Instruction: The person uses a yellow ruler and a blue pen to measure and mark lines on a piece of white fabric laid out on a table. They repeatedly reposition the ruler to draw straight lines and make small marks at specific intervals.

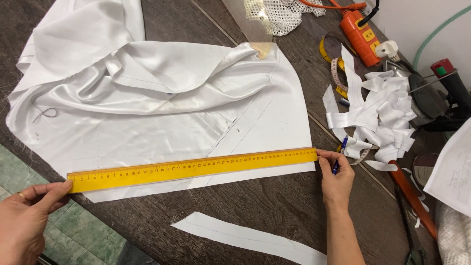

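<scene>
Nearest the lens, bottom left: left hand (22, 216), ringed, thumb and forefinger pressed down on the low-numbered end of a long yellow ruler (191, 168) — a loose, open grip, pinning rather than clasping, probably to stop that end sliding on slippery cloth. At the other end, right hand (337, 176), fingers curled shut around a blue pen (339, 157), fingertips touching the ruler's far tip to steady it (pen upright in the fist, tip not on the cloth).

Outward from both grips: ruler laid flat, slightly slanted, along the near edge of a sheet of white satin fabric (147, 122), crossing faint pencilled diagonal lines there. Fabric smooth and flat under the ruler, bunched in folds further back, most likely pushed clear so the marked edge lies level. All on a dark wooden worktop (274, 206).

Just below the ruler, apart from the sheet: a cut white strip (245, 238) lying on bare wood. To the right, near the pen hand: a heap of white strips (382, 122), tangled over a yellow tape measure (333, 61). Beyond it, an orange power strip (360, 37) with a plug in it. Top centre, white mesh cloth (279, 14). Far right edge, a sheet of paper (451, 172), partly out of view.
</scene>
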